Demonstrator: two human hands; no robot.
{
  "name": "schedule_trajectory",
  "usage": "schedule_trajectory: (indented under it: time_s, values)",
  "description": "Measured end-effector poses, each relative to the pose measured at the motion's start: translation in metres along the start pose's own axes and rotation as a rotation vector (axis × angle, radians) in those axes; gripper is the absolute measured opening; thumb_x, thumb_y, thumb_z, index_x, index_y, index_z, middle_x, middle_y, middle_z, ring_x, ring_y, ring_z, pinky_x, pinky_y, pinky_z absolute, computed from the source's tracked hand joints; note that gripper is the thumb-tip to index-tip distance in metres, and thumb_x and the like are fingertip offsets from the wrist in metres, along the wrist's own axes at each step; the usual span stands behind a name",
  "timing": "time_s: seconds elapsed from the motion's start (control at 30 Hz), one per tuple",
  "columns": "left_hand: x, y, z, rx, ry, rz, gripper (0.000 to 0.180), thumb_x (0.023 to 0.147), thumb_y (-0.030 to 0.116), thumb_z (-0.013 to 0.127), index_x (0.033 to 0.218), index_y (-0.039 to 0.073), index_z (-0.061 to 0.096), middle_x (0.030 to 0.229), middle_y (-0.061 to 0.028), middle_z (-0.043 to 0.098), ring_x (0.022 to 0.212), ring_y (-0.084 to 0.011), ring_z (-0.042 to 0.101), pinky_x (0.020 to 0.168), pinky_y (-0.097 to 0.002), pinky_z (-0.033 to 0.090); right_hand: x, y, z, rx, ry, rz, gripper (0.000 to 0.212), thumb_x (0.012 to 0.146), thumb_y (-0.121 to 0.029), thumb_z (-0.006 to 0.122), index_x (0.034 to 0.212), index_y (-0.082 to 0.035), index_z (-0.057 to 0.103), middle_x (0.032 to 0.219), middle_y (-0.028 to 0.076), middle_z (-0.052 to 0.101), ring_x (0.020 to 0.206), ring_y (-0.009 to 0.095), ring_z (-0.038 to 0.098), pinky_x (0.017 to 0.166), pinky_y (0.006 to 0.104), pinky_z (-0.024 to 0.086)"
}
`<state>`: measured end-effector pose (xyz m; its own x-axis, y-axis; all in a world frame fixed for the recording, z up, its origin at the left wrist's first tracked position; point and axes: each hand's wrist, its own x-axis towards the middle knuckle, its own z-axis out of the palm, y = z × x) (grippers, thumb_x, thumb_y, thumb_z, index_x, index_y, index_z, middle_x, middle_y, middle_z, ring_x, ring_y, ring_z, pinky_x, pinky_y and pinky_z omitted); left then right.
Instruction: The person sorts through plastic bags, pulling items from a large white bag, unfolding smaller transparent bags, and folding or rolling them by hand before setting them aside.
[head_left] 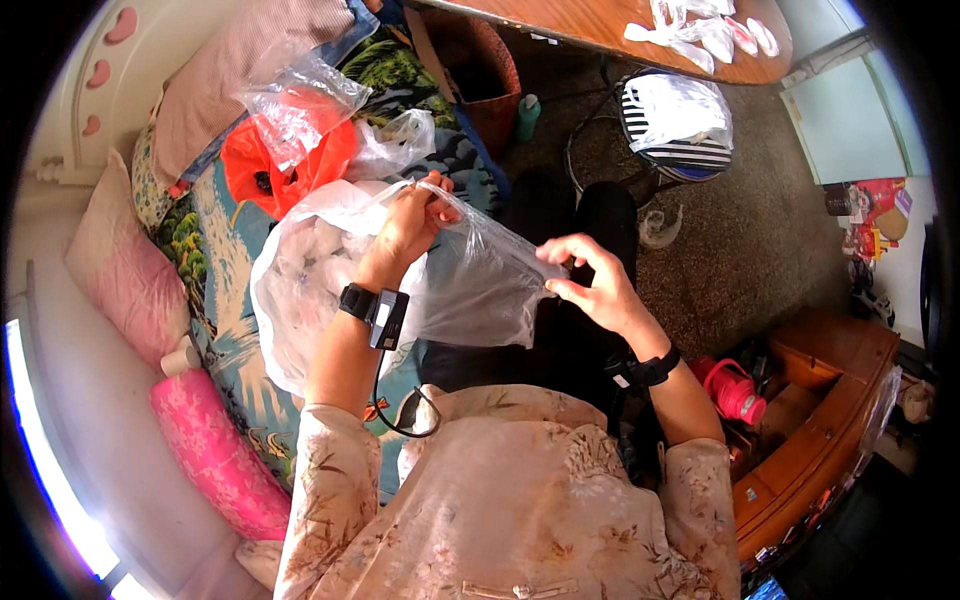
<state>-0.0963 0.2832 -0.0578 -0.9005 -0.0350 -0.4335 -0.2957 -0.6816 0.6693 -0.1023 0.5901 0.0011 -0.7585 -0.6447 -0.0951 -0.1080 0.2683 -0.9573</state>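
Note:
A clear plastic bag (485, 280) is stretched between my two hands above my lap. My left hand (415, 215) is closed on the bag's upper left edge. My right hand (595, 280) pinches its right corner between thumb and fingers. Under and left of my left wrist sits a large white plastic bag (285, 300) with pale bundled contents that I cannot make out. Just beyond it on the bed lie a red plastic bag (245, 165), its mouth showing something dark, and crumpled clear bags (400, 140).
The bed (225, 240) with pillows and a pink bolster (215, 450) lies left. Ahead are a brown bin (495, 90), a wooden table (580, 20) with white bags, and a striped stool (690, 155) bearing a white bag. A wooden cabinet (850, 350) and pink bottle (735, 395) stand right.

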Motion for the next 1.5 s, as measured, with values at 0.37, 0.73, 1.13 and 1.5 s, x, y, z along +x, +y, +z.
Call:
schedule_trajectory:
  time_s: [0.37,0.73,1.13,1.5]
  values:
    - [0.015,-0.001,-0.014,-0.262,-0.02,-0.113,0.024,0.106,0.024,0.046,0.089,0.008,0.052,0.063,0.0042,0.032,0.052,-0.0108,0.032,0.058,-0.0289,0.04,0.004,0.041,-0.007,0.048,-0.295,0.147,0.029,0.084,-0.003,0.071,0.11,-0.001,0.062,0.08,0.005,0.068,0.077,0.011,0.065,0.076,0.0287,0.051]
    - [-0.014,0.005,-0.011,0.697,0.113,0.1,0.018,0.097,0.011,0.056,0.11,-0.001,0.059,0.088,-0.0022,0.057,0.078,-0.0101,0.056,0.072,-0.0247,0.049,-0.007,0.025,-0.037,-0.088,-0.005,0.078,0.077,0.083,-0.014,0.076,0.148,-0.018,0.036,0.152,0.01,0.032,0.136,0.026,0.04,0.103,0.0415,0.044]
    - [-0.09,-0.052,-0.025,1.209,0.061,0.108,0.061,0.085,0.004,0.069,0.141,0.005,0.044,0.121,-0.012,0.063,0.102,-0.0215,0.063,0.084,-0.0332,0.051,-0.057,0.0,0.01,-0.091,0.109,0.117,0.085,0.074,-0.01,0.083,0.147,-0.017,0.038,0.161,0.014,0.012,0.125,0.035,0.053,0.097,0.0467,0.05]
    - [-0.091,-0.064,-0.008,1.448,-0.108,0.338,0.042,0.075,0.005,0.075,0.114,0.0,0.061,0.118,-0.0174,0.059,0.1,-0.0358,0.063,0.088,-0.0402,0.052,-0.008,0.007,0.035,-0.026,0.416,-0.042,0.042,0.087,0.003,0.068,0.126,-0.005,0.054,0.135,0.014,0.045,0.084,0.015,0.064,0.063,0.0253,0.057]
